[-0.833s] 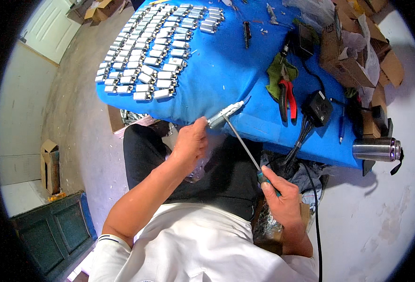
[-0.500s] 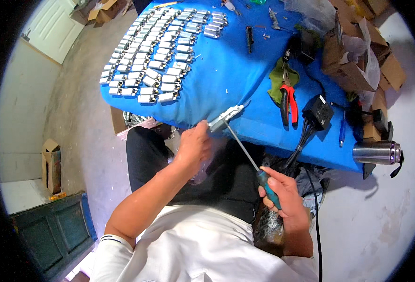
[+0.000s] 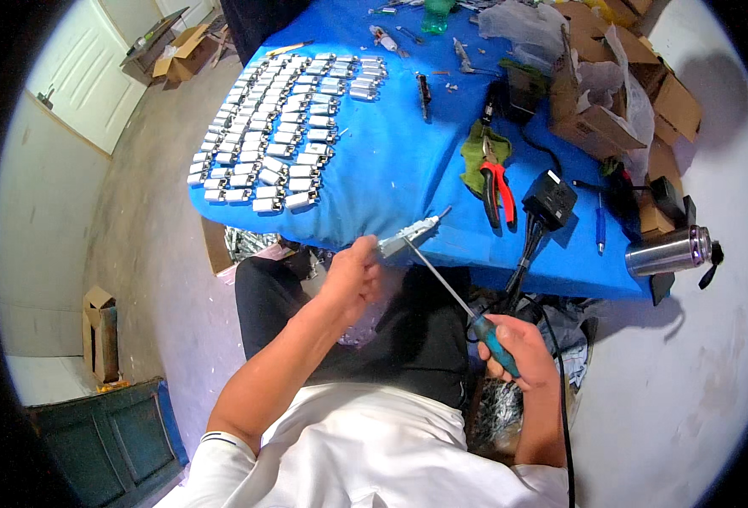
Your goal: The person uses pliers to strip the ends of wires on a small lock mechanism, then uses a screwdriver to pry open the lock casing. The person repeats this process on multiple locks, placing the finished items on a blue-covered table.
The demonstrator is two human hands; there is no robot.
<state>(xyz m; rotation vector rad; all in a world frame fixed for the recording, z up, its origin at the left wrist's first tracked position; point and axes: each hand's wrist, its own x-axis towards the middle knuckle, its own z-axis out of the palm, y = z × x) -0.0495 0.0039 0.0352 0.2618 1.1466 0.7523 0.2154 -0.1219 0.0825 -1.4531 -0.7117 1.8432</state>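
Observation:
At the front edge of the blue-covered table, my left hand [image 3: 353, 275] is closed on a long silver-grey metal assembly [image 3: 408, 235] with a thin rod sticking out of its far end. My right hand [image 3: 518, 349] wraps round the teal handle of a screwdriver [image 3: 446, 288]. The screwdriver's shaft slants up to the left, and its tip meets the side of the assembly. Whether the tip sits in a screw or slot is too small to tell. Rows of small silver metal units [image 3: 272, 127] lie on the table's left half.
Red-and-black pliers [image 3: 499, 190] rest on a green cloth, beside a black adapter box [image 3: 550, 201] with cables. A blue pen [image 3: 601, 224] and a steel flask [image 3: 668, 251] are at the right edge. Cardboard boxes [image 3: 594, 127] stand behind. A bin of metal parts [image 3: 251, 243] sits below the table's left edge.
My view has shifted, so the table items sit lower and mostly further left in the picture. Both hands keep their holds, and the screwdriver tip stays against the metal assembly.

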